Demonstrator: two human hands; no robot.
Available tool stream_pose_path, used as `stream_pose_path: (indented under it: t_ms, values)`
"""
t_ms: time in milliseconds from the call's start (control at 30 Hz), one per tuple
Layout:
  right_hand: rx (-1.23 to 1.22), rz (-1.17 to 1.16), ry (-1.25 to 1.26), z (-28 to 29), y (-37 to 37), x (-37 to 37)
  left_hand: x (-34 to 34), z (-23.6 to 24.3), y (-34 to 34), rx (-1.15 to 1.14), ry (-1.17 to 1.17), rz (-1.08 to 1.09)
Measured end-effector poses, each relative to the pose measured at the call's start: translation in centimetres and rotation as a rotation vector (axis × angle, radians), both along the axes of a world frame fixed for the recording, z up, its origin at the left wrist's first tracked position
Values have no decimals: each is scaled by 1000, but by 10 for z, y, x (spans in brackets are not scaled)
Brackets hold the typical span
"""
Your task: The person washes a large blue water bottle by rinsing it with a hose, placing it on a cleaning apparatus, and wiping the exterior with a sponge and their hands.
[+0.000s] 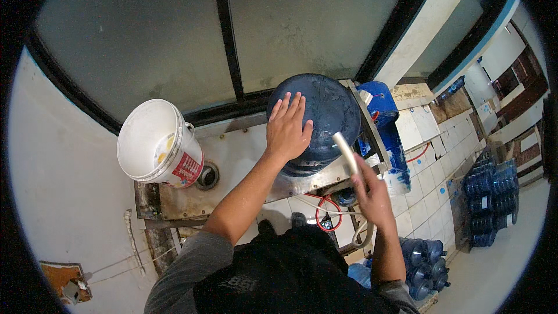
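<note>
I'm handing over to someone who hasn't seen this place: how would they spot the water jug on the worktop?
Find the big dark-framed window, then the metal worktop below it. Near its right end, opposite the white bucket, sits a bulky, dark blue water jug with ridged sides. Unlike the clustered jugs on the tiled floor at right, it stands alone.

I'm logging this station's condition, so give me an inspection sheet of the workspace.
Surface: metal counter, stained toward its left end.
Job's things: large blue jug on the counter; pale hose.
Clutter: white bucket at the counter's left end.
Hands: left hand flat on the jug; right hand grips the hose.
Cables: red loop below the counter; cable or tube, cannot tell.
Surroundings: hazy glass panes beyond the counter; tiled floor and more blue jugs rightward.
</note>
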State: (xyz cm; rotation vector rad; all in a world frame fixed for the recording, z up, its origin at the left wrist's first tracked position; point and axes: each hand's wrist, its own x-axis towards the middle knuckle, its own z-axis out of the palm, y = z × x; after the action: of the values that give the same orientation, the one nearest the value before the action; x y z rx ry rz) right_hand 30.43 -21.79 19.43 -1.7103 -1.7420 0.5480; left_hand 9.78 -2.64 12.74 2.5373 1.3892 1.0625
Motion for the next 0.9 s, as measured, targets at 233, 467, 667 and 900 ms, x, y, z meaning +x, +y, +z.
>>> stream_pose_path:
  t_ms: [233, 467, 667, 900]
  values:
    - [-167, 81, -21, 44, 31, 1, 4, 11, -2, -72, 222, 21]
    - [-95, 198, -143, 76, 34, 43, 82, 28, -24, -122, 362, -291]
    - [-295, 137, -2, 96, 31, 60, 110, 23, 3, -116, 487, -526]
    - [-69, 223, -11, 79, 59, 68, 112, 32, -15, -254, 398, -60]
